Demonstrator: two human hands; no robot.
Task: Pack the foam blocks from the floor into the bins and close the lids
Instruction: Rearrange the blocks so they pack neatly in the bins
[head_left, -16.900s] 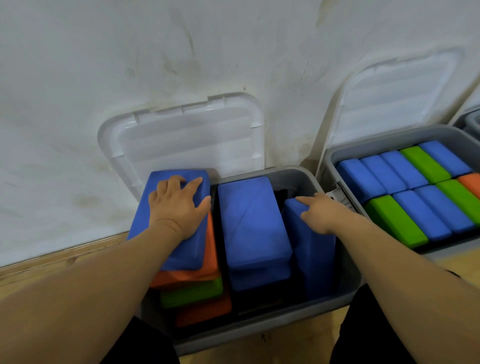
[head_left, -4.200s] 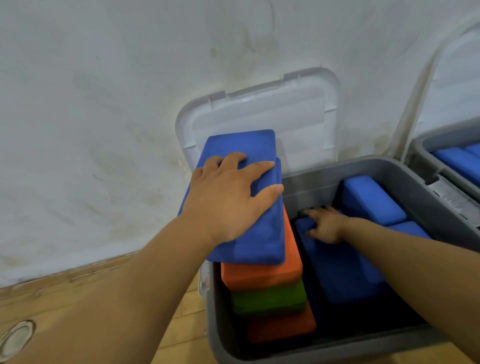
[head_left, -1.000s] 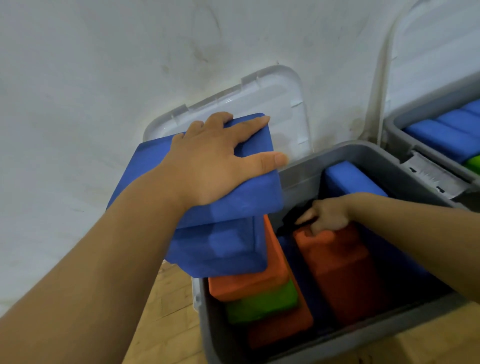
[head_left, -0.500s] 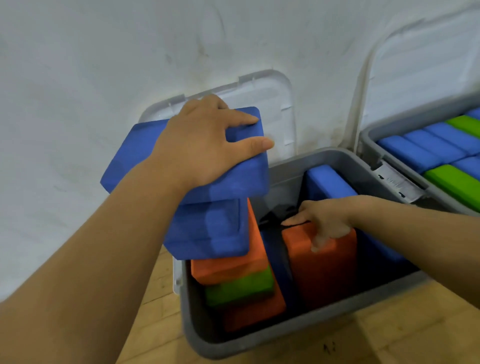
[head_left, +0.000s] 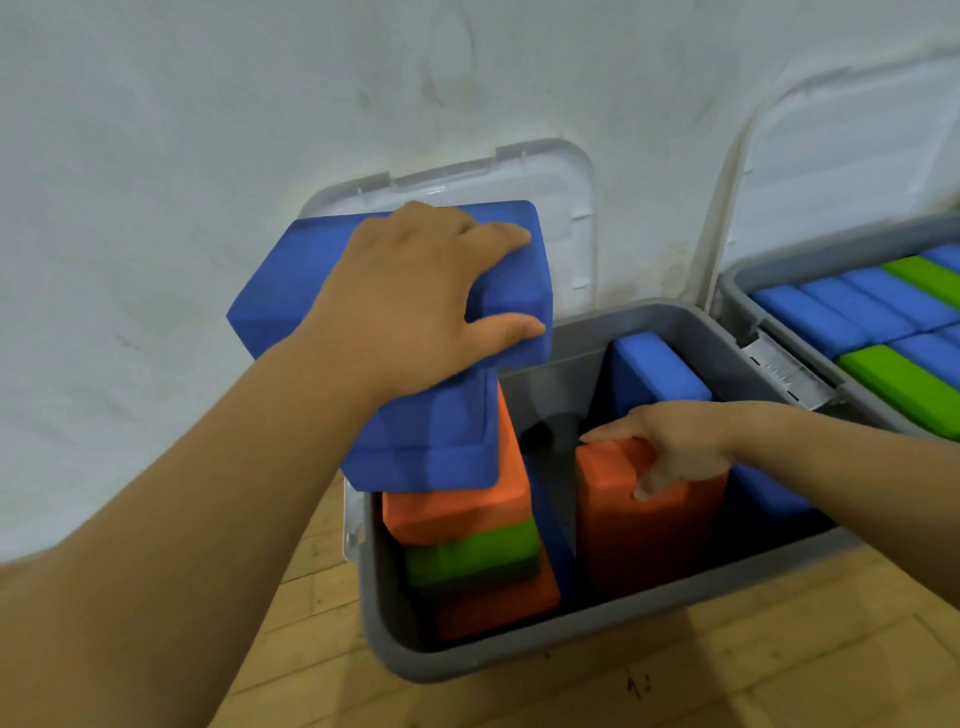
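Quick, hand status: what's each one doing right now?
Left hand: grips the top blue block, thumb on its side.
Right hand: grips the upright orange block by its top.

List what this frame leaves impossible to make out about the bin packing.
Head view only.
1. Left hand on the top blue block: most fingertips are hidden behind its own knuckles.
2. Orange block under the right hand: its lower end is lost in shadow behind the grey bin wall.
3. Neighbouring bin: cut off by the right edge, so its block count is unknown.
4. Label on its rim: the print is too small to read.
5. Blocks on the floor, if any: outside the frame.
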